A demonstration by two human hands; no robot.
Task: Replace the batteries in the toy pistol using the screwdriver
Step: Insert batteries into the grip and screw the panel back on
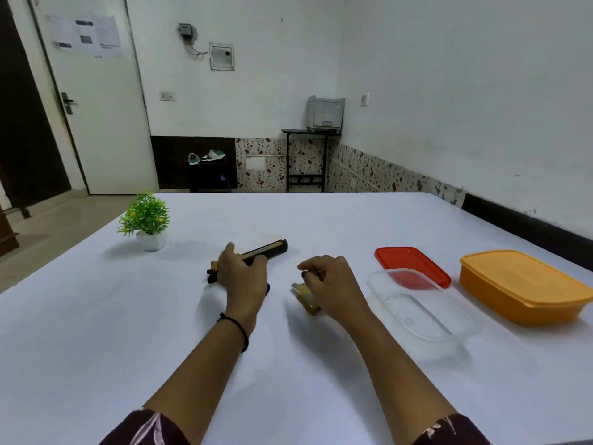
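One toy pistol [272,247], barrel angled away rightward, left hand [242,274] gripping

My table [96,316] wears a smooth, matt white cloth. The black and gold toy pistol [272,247] under my left hand [242,276] looks like hard plastic with a slight sheen, as does the small gold piece [305,298] by my right hand [333,284]. The clear rectangular container [423,313], the flat red lid [407,258] and the orange lidded box [526,284] are smooth plastic, faintly glossy; the little green plant [146,213] looks plastic too.
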